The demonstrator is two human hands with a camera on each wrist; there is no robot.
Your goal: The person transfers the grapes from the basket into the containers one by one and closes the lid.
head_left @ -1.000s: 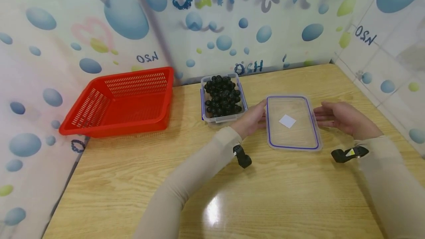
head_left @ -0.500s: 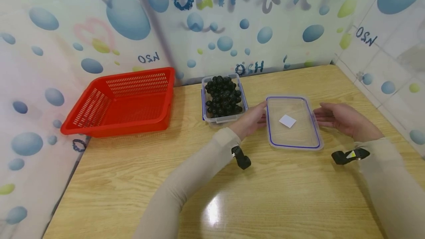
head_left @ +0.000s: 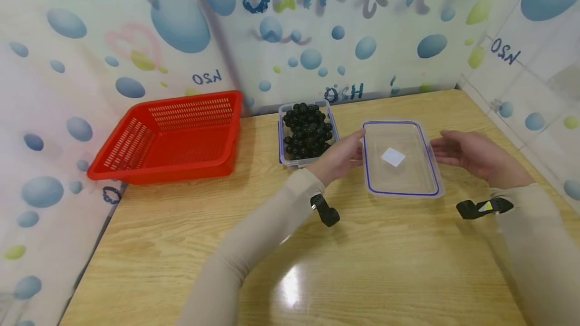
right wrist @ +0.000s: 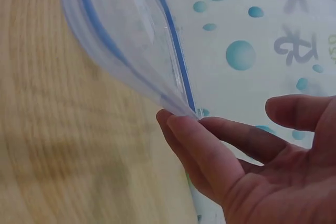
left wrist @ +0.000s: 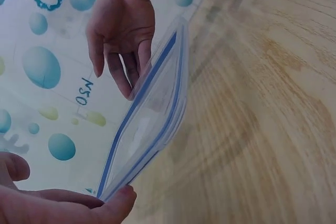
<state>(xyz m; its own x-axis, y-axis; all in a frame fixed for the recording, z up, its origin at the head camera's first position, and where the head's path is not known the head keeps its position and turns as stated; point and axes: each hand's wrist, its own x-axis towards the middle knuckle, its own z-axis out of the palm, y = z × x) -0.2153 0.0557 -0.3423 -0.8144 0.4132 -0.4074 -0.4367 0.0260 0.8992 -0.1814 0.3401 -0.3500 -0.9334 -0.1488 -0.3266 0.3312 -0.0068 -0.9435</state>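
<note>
A clear plastic container lid [head_left: 417,165] with a blue seal and a white square patch [head_left: 393,157] is held up between both hands. My left hand [head_left: 339,159] supports its left edge on extended fingers, with the thumb apart in the left wrist view. At the right edge, my right hand [head_left: 478,157] touches the rim with nearly straight fingertips [right wrist: 181,124]; its thumb stands away from the lid. Both wrist views show the lid edge-on, above the table. Left of my left hand, a clear container [head_left: 299,163] with dark grapes [head_left: 308,130] stands uncovered, its near right corner hidden by the hand.
A red plastic basket [head_left: 190,147] with slotted walls stands at the back left of the wooden table [head_left: 385,265]. Behind the table rises a wall covering [head_left: 290,39] with blue dots, and another wall [head_left: 534,84] borders the right side.
The lid and both hands have shifted slightly upward in the head view, the hands staying at the same edges. The whole scene has drifted a little to the right.
</note>
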